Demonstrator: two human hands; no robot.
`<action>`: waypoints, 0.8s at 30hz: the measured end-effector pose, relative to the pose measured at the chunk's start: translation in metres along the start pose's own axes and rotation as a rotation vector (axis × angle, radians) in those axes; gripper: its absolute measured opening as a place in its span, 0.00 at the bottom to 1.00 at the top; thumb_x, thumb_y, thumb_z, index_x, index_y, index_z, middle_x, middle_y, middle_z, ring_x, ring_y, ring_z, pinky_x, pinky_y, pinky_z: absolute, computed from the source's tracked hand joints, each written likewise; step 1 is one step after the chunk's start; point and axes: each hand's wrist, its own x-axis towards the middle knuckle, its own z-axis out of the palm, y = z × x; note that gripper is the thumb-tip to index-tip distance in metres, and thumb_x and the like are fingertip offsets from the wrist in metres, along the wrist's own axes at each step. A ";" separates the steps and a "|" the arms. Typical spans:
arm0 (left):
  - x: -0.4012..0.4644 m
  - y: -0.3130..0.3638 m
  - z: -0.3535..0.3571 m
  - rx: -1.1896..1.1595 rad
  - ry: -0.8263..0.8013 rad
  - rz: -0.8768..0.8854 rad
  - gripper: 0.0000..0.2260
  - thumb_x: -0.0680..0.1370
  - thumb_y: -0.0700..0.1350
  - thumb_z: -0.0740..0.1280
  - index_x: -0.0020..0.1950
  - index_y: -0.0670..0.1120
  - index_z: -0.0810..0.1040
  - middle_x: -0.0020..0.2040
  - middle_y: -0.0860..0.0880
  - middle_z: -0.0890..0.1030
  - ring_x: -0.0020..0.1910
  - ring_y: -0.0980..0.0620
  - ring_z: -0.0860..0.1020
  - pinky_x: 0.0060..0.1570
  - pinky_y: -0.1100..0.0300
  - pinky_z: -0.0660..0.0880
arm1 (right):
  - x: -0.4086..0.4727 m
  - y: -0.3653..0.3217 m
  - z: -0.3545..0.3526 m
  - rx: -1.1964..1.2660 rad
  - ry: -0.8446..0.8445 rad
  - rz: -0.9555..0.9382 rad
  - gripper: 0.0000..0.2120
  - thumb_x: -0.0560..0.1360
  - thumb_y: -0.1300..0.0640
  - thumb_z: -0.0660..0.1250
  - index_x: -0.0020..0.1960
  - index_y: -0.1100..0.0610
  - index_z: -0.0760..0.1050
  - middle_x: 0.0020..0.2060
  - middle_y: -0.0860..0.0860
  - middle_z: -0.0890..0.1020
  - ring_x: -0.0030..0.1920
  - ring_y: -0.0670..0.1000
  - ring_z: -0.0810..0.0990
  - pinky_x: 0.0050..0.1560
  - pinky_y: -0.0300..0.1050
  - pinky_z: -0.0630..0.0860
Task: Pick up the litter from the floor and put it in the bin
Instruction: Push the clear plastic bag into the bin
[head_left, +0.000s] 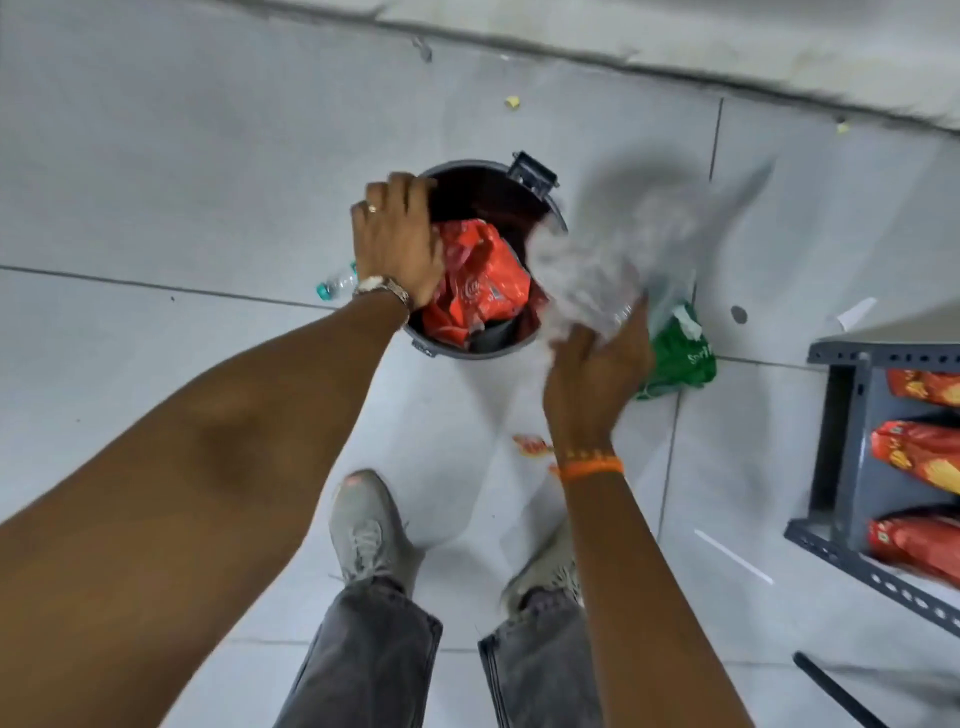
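Note:
A round grey bin (470, 354) stands on the tiled floor in front of my feet. Red wrappers (480, 280) lie crumpled inside it. My left hand (400, 244) rests on the bin's left rim, fingers curled over the edge and pressing against the red wrappers. My right hand (597, 364) grips a clear plastic bag (623, 249), blurred by motion, over the bin's right rim. A green wrapper (680, 358) lies on the floor just right of the bin, partly behind my right hand. A small plastic bottle (337, 286) lies left of the bin.
A grey metal shelf rack (852, 457) with red packets stands at the right. Small scraps lie on the floor: a yellow-red wrapper (532, 446) near my right wrist, a white strip (732, 556), yellow bits (513, 102) by the far wall. A black rod (841, 696) lies at bottom right.

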 end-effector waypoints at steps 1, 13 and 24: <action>-0.005 -0.002 -0.003 -0.021 0.031 -0.127 0.26 0.70 0.46 0.65 0.68 0.47 0.70 0.65 0.43 0.73 0.60 0.39 0.72 0.55 0.46 0.69 | 0.005 -0.010 0.012 -0.010 -0.028 -0.101 0.33 0.66 0.69 0.57 0.72 0.60 0.70 0.60 0.61 0.81 0.56 0.63 0.83 0.54 0.60 0.82; -0.025 -0.037 0.020 -0.171 -0.093 -0.382 0.16 0.83 0.52 0.54 0.65 0.50 0.75 0.51 0.39 0.83 0.55 0.36 0.75 0.51 0.48 0.70 | 0.048 0.043 0.146 -1.075 -0.772 0.017 0.20 0.80 0.58 0.60 0.72 0.51 0.71 0.73 0.56 0.68 0.68 0.62 0.74 0.65 0.60 0.73; -0.031 -0.037 0.031 -0.467 0.024 -0.456 0.18 0.84 0.52 0.54 0.71 0.56 0.75 0.55 0.41 0.83 0.55 0.38 0.77 0.51 0.51 0.72 | 0.119 0.041 0.031 -0.315 -0.078 -0.145 0.10 0.70 0.53 0.63 0.47 0.51 0.80 0.32 0.43 0.81 0.32 0.40 0.79 0.36 0.35 0.75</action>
